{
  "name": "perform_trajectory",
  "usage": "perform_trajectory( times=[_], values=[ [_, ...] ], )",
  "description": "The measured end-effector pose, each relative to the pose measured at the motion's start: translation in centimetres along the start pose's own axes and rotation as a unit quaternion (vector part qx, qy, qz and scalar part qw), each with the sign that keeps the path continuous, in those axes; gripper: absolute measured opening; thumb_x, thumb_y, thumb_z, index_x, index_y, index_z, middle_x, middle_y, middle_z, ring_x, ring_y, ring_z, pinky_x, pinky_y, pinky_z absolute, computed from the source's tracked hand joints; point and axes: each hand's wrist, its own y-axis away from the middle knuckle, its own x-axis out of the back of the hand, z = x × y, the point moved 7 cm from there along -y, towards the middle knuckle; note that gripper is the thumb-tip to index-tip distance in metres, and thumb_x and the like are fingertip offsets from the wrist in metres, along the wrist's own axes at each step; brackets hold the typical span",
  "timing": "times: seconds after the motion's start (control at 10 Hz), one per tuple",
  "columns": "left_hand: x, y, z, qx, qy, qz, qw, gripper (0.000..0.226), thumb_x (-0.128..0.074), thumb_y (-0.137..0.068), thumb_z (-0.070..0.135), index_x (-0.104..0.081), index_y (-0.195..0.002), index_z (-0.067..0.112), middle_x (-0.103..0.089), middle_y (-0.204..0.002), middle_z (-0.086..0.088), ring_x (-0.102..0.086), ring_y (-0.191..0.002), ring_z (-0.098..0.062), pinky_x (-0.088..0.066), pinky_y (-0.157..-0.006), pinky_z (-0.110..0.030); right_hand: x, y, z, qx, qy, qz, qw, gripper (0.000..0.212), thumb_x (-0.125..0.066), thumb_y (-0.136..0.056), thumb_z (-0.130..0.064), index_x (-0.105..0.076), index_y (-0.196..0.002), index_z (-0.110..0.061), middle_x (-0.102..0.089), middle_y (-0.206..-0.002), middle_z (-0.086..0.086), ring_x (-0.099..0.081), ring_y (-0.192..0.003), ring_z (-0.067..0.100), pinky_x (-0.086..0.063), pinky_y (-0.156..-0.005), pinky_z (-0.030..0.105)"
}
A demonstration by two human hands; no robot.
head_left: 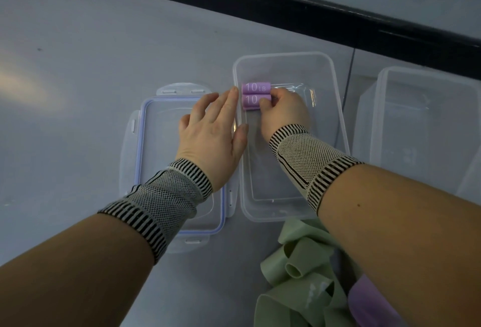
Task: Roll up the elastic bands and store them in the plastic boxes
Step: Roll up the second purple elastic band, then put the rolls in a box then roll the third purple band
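Two rolled purple elastic bands lie side by side in the far half of a clear plastic box [335, 107]. The far roll [253, 87] reads "10 LB". My right hand [282, 111] is inside the box and its fingers curl round the right end of the near roll [251, 102]. My left hand [216, 131] lies flat with straight fingers against the box's left wall, fingertips by the rolls. Loose green bands [304, 274] and a purple band [369, 300] lie in a heap in front of the box.
The box's lid [156, 144], with a blue seal, lies flat to the left under my left wrist. A second clear plastic box [421, 118] stands to the right. A dark gap [286, 11] runs along the table's far edge.
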Motion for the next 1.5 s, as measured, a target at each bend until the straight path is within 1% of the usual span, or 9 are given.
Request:
perform_trajectory(
  times=[0.1,0.2,0.3,0.6,0.8,1.0,1.1,1.3,1.5],
  values=[
    [-0.1,0.0,0.0,0.001,0.002,-0.005,1.0,0.069,-0.019,-0.087,0.048,-0.03,-0.146,0.013,-0.042,-0.145,-0.003,-0.031,-0.134,-0.027,-0.03,-0.102,-0.049,0.0,0.1,0.0,-0.005,0.0,0.006,1.0,0.029,-0.049,-0.095,-0.033,-0.06,-0.12,-0.023,-0.062,-0.111,0.0,-0.061,-0.092,0.017,-0.038,-0.071,0.024],
    [-0.2,0.0,-0.1,0.003,0.004,-0.004,1.0,0.069,-0.019,-0.087,0.048,-0.029,-0.146,0.014,-0.041,-0.145,-0.003,-0.03,-0.135,-0.026,-0.03,-0.103,-0.049,-0.2,0.3,-0.2,0.014,0.013,-0.001,1.0,0.029,-0.047,-0.095,-0.032,-0.06,-0.118,-0.021,-0.062,-0.109,0.001,-0.057,-0.086,0.016,-0.038,-0.07,0.024],
    [-0.1,0.1,-0.1,0.004,0.004,0.002,1.0,0.069,-0.02,-0.087,0.047,-0.031,-0.145,0.013,-0.043,-0.144,-0.004,-0.032,-0.134,-0.027,-0.031,-0.101,-0.049,-0.1,0.5,-0.2,0.021,0.016,-0.004,1.0,0.03,-0.046,-0.095,-0.031,-0.059,-0.12,-0.02,-0.06,-0.111,0.002,-0.051,-0.082,0.014,-0.037,-0.071,0.025],
    [-0.3,0.0,-0.1,0.005,0.006,0.004,1.0,0.067,-0.022,-0.088,0.046,-0.032,-0.145,0.013,-0.044,-0.143,-0.004,-0.033,-0.133,-0.027,-0.032,-0.1,-0.05,0.0,0.5,-0.1,0.022,0.009,-0.011,1.0,0.031,-0.049,-0.096,-0.029,-0.057,-0.126,-0.024,-0.056,-0.116,0.0,-0.049,-0.083,0.011,-0.036,-0.072,0.024],
    [-0.2,0.1,-0.1,0.002,0.005,0.003,1.0,0.067,-0.023,-0.087,0.046,-0.033,-0.144,0.012,-0.045,-0.143,-0.005,-0.034,-0.133,-0.028,-0.032,-0.1,-0.05,-0.1,0.5,-0.2,0.03,-0.005,-0.02,0.999,0.033,-0.051,-0.094,-0.031,-0.055,-0.127,-0.026,-0.056,-0.118,0.001,-0.059,-0.098,0.017,-0.041,-0.078,0.024],
    [-0.2,0.1,-0.1,0.007,-0.005,0.008,1.0,0.066,-0.024,-0.088,0.045,-0.034,-0.144,0.011,-0.046,-0.142,-0.005,-0.035,-0.132,-0.028,-0.033,-0.099,-0.049,0.2,0.7,-0.1,0.035,-0.012,-0.017,0.999,0.035,-0.053,-0.093,-0.03,-0.055,-0.127,-0.025,-0.056,-0.117,-0.001,-0.057,-0.092,0.013,-0.038,-0.076,0.023],
    [-0.3,0.2,0.0,0.011,-0.006,0.008,1.0,0.067,-0.024,-0.088,0.046,-0.034,-0.144,0.011,-0.045,-0.143,-0.004,-0.035,-0.132,-0.028,-0.033,-0.099,-0.049,0.1,0.7,-0.2,0.038,-0.013,-0.017,0.999,0.033,-0.054,-0.092,-0.031,-0.055,-0.125,-0.025,-0.057,-0.115,-0.001,-0.06,-0.095,0.016,-0.041,-0.075,0.024],
    [0.8,0.7,0.2,0.026,-0.011,0.0,1.0,0.068,-0.018,-0.088,0.049,-0.028,-0.146,0.015,-0.037,-0.148,0.0,-0.028,-0.134,-0.025,-0.03,-0.1,-0.048,1.3,2.0,-0.8,0.035,-0.051,-0.029,0.998,0.041,-0.053,-0.094,-0.028,-0.047,-0.134,-0.024,-0.057,-0.125,0.002,-0.058,-0.109,0.018,-0.042,-0.085,0.025],
    [1.5,2.3,2.2,0.033,-0.001,-0.015,0.999,0.074,-0.011,-0.084,0.056,-0.016,-0.15,0.022,-0.024,-0.155,0.006,-0.021,-0.138,-0.022,-0.025,-0.106,-0.047,3.9,5.0,-0.8,0.067,-0.061,-0.038,0.995,0.045,-0.05,-0.097,-0.032,-0.041,-0.141,-0.026,-0.051,-0.13,0.001,-0.054,-0.113,0.015,-0.034,-0.084,0.018]
  ],
)
